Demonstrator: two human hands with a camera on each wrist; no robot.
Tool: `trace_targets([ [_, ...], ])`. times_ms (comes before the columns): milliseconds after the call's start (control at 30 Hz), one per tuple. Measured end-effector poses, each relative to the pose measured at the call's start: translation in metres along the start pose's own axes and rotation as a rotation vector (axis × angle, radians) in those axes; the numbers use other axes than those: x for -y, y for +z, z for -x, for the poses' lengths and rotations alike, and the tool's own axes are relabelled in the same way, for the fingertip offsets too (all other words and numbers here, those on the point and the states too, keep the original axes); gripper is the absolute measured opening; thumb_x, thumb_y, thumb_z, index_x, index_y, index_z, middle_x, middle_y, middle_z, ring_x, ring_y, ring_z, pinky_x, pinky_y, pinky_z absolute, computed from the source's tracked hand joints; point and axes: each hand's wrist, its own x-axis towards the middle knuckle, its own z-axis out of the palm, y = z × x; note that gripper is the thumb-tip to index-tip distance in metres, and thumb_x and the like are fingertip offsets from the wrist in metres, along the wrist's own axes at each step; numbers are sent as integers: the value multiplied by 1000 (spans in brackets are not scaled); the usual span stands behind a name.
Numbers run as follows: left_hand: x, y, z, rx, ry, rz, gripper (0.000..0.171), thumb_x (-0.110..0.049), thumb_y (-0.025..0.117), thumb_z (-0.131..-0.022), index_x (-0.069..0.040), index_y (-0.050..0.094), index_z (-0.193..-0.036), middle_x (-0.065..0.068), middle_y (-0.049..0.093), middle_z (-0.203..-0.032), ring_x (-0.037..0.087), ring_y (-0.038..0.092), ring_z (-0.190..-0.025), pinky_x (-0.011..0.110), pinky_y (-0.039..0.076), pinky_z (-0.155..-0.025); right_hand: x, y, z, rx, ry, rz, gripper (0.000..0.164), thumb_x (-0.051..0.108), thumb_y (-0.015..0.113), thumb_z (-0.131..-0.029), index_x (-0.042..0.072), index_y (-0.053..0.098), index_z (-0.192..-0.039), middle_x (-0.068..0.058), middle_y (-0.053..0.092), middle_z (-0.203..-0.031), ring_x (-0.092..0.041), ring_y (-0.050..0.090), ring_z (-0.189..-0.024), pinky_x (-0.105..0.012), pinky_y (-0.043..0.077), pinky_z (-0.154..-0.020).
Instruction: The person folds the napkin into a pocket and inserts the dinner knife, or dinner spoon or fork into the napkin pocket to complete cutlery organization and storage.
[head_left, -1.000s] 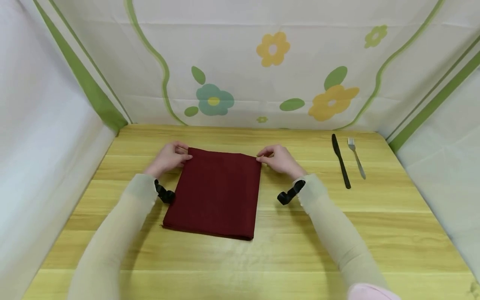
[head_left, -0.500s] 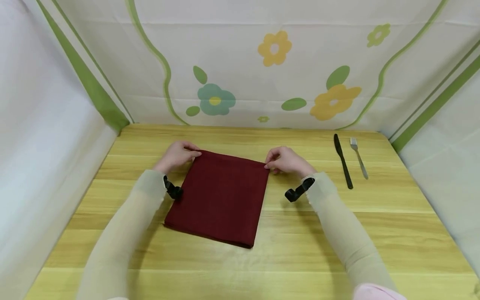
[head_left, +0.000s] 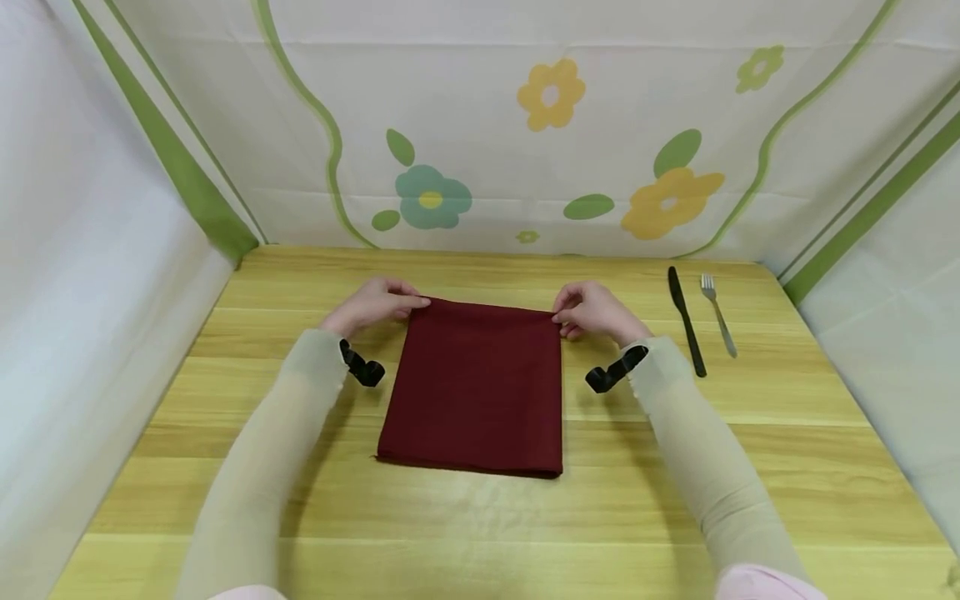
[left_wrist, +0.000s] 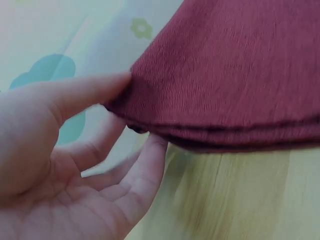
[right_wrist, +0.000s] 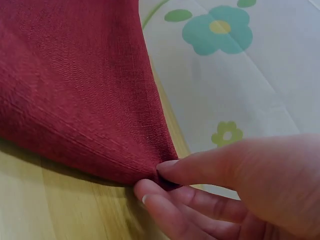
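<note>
A dark red cloth napkin (head_left: 476,392), folded into a square, lies in the middle of the table in the head view. My left hand (head_left: 382,302) pinches its far left corner, thumb on top and fingers beneath. Layered edges of the napkin (left_wrist: 225,100) show beside that thumb in the left wrist view. At the far right corner, my right hand (head_left: 595,310) pinches the cloth between thumb and fingers. In the right wrist view the napkin (right_wrist: 90,90) bends up toward this pinched corner.
A black knife (head_left: 686,321) lies on the wooden table (head_left: 465,542) to the right of my right hand, with a silver fork (head_left: 718,315) beside it. Behind the table hangs a white curtain (head_left: 480,108) with printed flowers, and white cloth walls stand at both sides.
Both hands have moved to the right with the napkin between them. The napkin tilted partway and now lies nearly straight again. Knife and fork have stayed in place.
</note>
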Motion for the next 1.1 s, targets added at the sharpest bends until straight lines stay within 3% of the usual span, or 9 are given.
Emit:
trace_targets([
  [300,4,1,-10,18,37,77,45,-32,65,-102,3,66,-131,17,66,-127,30,66,-113,40,49,-102,-4,-10,-5,-55,-11,-10,2,-1,67,-97,-2,66,-98,-21,69,-91,-32,70,-75,-39,61,-67],
  [533,0,6,-14,-32,65,99,37,-22,61,-105,4,65,-131,20,63,-127,31,65,-110,41,52,-98,-5,-15,-9,-81,-19,43,10,3,73,-94,-3,69,-100,-16,72,-90,-29,69,-79,-37,60,-71],
  [767,-7,10,-21,-77,104,135,34,-8,52,-107,4,58,-138,20,58,-136,32,60,-118,41,51,-99,-7,-20,-19,-133,-27,-11,15,5,74,-93,-4,69,-104,-15,72,-93,-33,69,-86,-39,59,-75],
  [900,-13,13,-26,-134,134,103,34,-6,50,-108,1,59,-140,16,56,-142,28,55,-123,41,50,-100,-8,-20,-29,-221,-51,-72,19,4,74,-93,-5,69,-109,-16,72,-98,-35,70,-90,-38,59,-76],
  [1000,-13,15,-31,-202,144,24,34,-5,52,-106,-2,62,-139,14,58,-140,27,55,-119,38,50,-94,-10,-17,-34,-282,-66,-88,21,5,74,-94,-5,70,-113,-17,72,-104,-35,70,-93,-36,59,-76],
  [1100,-9,17,-35,-250,131,-40,37,-4,58,-103,-3,61,-140,15,59,-138,29,56,-120,36,49,-88,-11,-14,-35,-291,-62,-76,29,8,74,-95,-5,69,-120,-18,70,-111,-34,69,-96,-36,59,-78],
])
